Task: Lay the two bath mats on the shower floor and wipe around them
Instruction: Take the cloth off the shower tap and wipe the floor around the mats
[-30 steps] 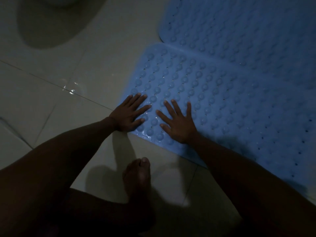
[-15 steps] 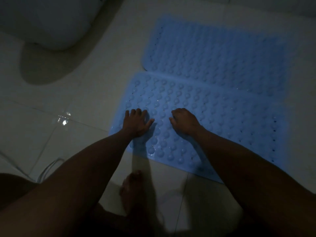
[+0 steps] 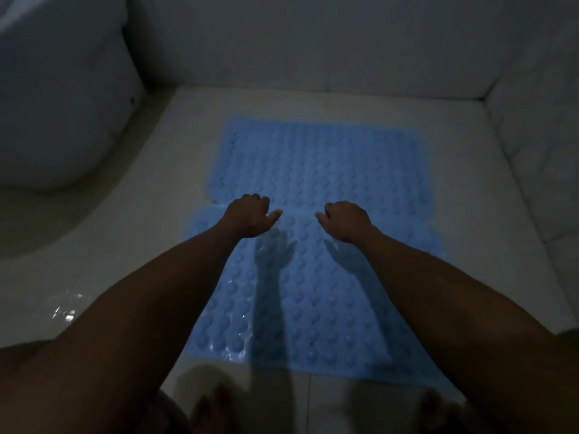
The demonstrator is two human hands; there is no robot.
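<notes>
Over blue mats (image 3: 319, 170), both curled hands (image 3: 250, 214)

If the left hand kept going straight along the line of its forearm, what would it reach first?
Probably the far mat: the left hand sits about at the seam where the near mat meets it, pointing away from the person. Beyond that comes bare floor, then the wall. The hand's height is unclear.
</notes>
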